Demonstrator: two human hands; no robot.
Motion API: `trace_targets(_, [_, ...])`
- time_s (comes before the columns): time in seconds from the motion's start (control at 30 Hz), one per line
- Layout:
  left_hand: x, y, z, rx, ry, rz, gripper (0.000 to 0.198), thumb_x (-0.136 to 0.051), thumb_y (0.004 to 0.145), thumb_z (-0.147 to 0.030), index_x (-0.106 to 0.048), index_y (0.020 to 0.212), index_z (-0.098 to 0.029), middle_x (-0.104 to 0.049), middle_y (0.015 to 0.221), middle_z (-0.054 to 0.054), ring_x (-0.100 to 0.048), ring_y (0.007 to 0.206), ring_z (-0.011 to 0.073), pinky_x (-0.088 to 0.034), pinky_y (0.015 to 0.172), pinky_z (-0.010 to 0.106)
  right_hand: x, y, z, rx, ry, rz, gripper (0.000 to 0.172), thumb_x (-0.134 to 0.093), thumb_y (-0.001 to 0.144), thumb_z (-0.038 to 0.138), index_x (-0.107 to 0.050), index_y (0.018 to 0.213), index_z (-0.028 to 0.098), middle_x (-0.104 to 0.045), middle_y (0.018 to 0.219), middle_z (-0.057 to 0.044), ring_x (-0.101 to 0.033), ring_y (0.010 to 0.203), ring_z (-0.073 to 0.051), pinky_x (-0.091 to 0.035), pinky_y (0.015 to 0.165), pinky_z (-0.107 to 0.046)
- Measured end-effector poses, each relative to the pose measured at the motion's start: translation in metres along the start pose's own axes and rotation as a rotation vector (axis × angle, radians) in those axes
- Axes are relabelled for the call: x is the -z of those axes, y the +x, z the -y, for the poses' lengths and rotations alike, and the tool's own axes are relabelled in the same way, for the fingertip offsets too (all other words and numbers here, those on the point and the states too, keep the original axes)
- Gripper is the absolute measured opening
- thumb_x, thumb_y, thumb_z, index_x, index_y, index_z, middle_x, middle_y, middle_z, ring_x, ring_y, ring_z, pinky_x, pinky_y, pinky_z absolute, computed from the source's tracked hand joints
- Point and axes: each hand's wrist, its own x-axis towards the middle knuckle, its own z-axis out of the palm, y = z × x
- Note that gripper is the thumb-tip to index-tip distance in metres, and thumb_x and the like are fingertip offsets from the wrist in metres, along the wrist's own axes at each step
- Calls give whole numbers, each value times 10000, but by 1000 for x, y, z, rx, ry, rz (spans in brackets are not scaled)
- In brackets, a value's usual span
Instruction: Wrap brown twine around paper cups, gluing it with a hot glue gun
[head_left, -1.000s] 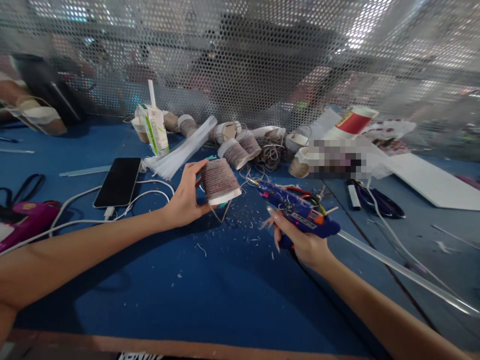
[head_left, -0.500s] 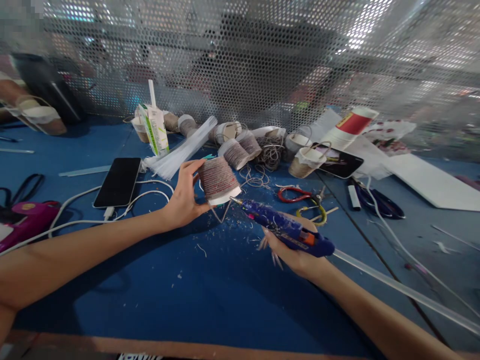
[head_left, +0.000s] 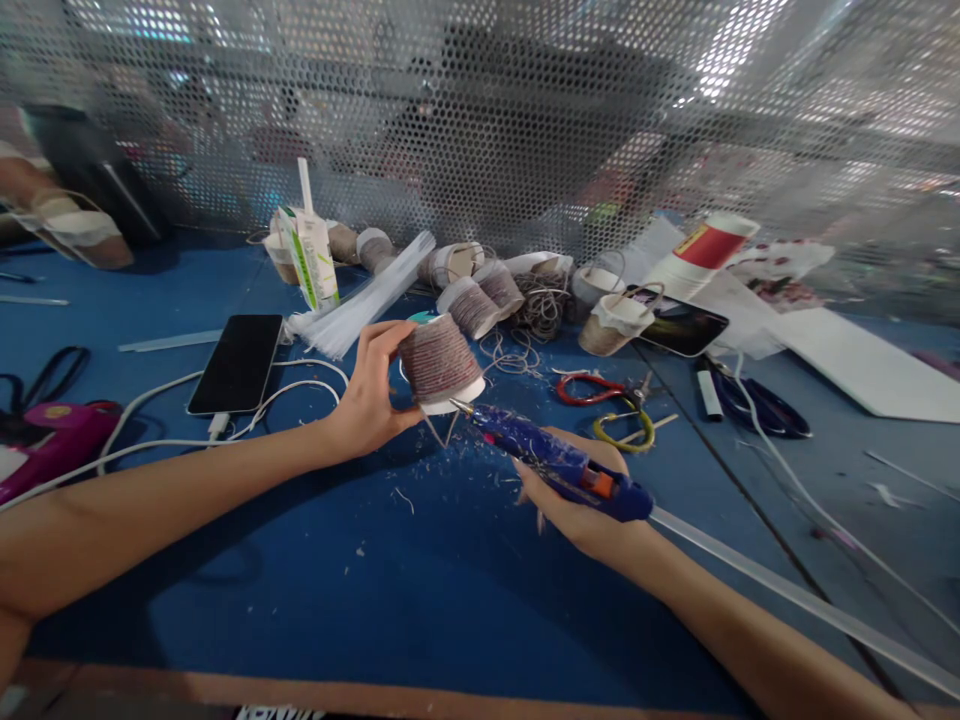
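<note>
My left hand [head_left: 367, 395] grips a paper cup wrapped in brownish string [head_left: 439, 362], held on its side above the blue table [head_left: 315, 590] with its white rim to the lower right. My right hand [head_left: 581, 500] is closed round a blue glue gun [head_left: 559, 462]. The gun's nozzle touches the cup's rim. A long clear glue stick [head_left: 787, 590] trails from the gun's back toward the right.
Several more string-wrapped cups [head_left: 480, 295] and a tangle of twine [head_left: 536, 305] lie behind. A black phone [head_left: 236, 362] with white cables, a juice carton [head_left: 311, 255], red and yellow scissors [head_left: 611, 405], a red paper cup [head_left: 709, 245], a second phone [head_left: 679, 325] and a perforated metal screen [head_left: 480, 110] surround them.
My right hand has brought the glue gun left and down until its nozzle meets the cup's rim. My left hand has tilted the cup slightly.
</note>
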Motion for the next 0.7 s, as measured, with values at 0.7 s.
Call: trace_targets(0.7, [-1,-2,1,29,-61,-24,810,-786,765,-331,-301,1411,-275,-369,1323,119,-479,1279,296,-602,978,459,1,1,1,-26,22,-152,284,-665,811,371,-533,603,231,-548,439,32,-559,342,-138,-451,353,-240])
